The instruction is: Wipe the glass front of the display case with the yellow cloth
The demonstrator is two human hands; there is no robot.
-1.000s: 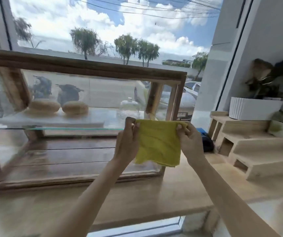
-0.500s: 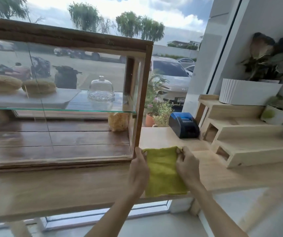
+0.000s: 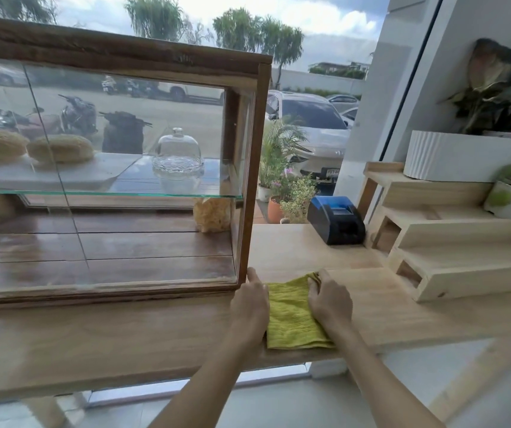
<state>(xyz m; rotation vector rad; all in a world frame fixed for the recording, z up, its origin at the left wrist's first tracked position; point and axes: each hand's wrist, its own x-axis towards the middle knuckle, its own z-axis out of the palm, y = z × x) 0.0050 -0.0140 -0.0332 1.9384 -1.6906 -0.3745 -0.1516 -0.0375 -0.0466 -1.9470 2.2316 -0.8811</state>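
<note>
Pale wood runs the length of the bench point(image 3: 130, 344), a window with parked cars and trees behind it. A second ago both hands held the yellow cloth point(image 3: 291, 316) up in front of the display case point(image 3: 118, 60); now it lies folded flat near the bench's front edge, just right of the case's front right corner. The left hand point(image 3: 249, 307) rests on its left border, fingers open; the right hand point(image 3: 330, 299) presses its far right corner. This looks like folding a pad, or setting the cloth down. Inside the case, the glass shelf carries two round loaves point(image 3: 59, 148) and a glass dome point(image 3: 177, 156); a yellowish bag point(image 3: 212, 217) sits on the wooden floor below.
</note>
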